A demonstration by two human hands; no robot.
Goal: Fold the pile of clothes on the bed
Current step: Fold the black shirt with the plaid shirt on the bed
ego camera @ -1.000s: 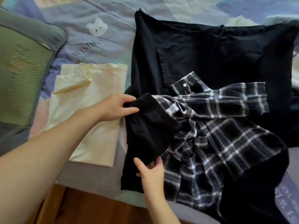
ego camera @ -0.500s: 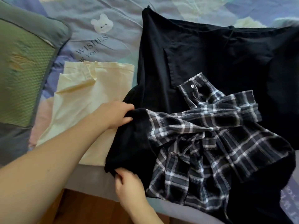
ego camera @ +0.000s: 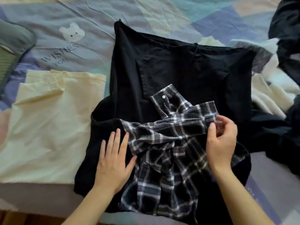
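Note:
A large black garment (ego camera: 186, 73) lies spread on the bed, its near-left part laid flat. On top of it sits a crumpled black-and-white plaid shirt (ego camera: 167, 159), one cuff with a white button pointing away from me. My left hand (ego camera: 113, 161) rests flat, fingers apart, on the black fabric just left of the plaid shirt. My right hand (ego camera: 221, 140) pinches the end of a plaid sleeve that stretches across the shirt.
A folded cream garment (ego camera: 48, 120) lies to the left on the patterned bedsheet (ego camera: 78, 51). A grey-green pillow (ego camera: 11, 46) is at the far left. White cloth (ego camera: 272, 95) and more dark clothes (ego camera: 285, 30) lie at the right. The bed's near edge runs along the bottom.
Both hands let go of the black garment's left part, which now lies flat. My left hand presses on it and my right hand moved across to the plaid sleeve.

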